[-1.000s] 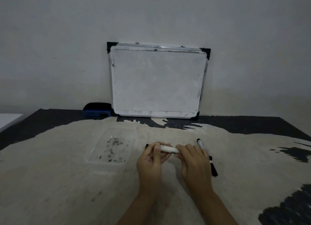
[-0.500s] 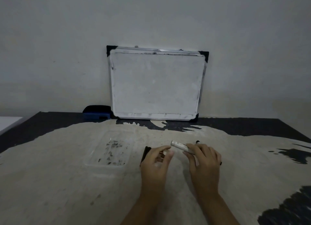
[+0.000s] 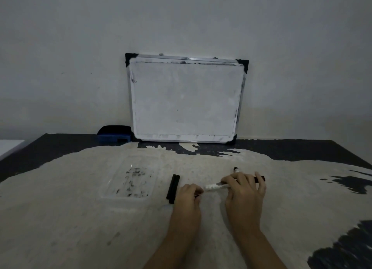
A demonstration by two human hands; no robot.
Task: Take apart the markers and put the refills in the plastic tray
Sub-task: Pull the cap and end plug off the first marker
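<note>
Pretty dim in here, but both hands are low in the middle of the frame, working on 1 marker. The right hand point(image 3: 244, 190) has its grip wrapped around the white marker barrel point(image 3: 216, 186), fingers curled over the top, and a black end of it point(image 3: 260, 179) pokes out past the knuckles toward the right. The left hand point(image 3: 188, 196) is at the barrel's other end with thumb and fingertips pinched together right at the tip; what's between them is too small and dark to make out.

Just left of the left hand there are 2 black caps or tubes point(image 3: 173, 188) lying side by side on the desk point(image 3: 80, 228), touching each other, running roughly up and down the frame. Further left, center-left, sits the clear plastic tray point(image 3: 112, 195), bottom smeared with black ink marks; I can't see any refills in it. Another marker point(image 3: 236, 169) peeks out just above the right hand, only its tip end showing.

Back against the wall, upper middle of the frame, a whiteboard point(image 3: 185, 99) leans upright, with a blue eraser point(image 3: 113, 134) right beside its lower left corner.
</note>
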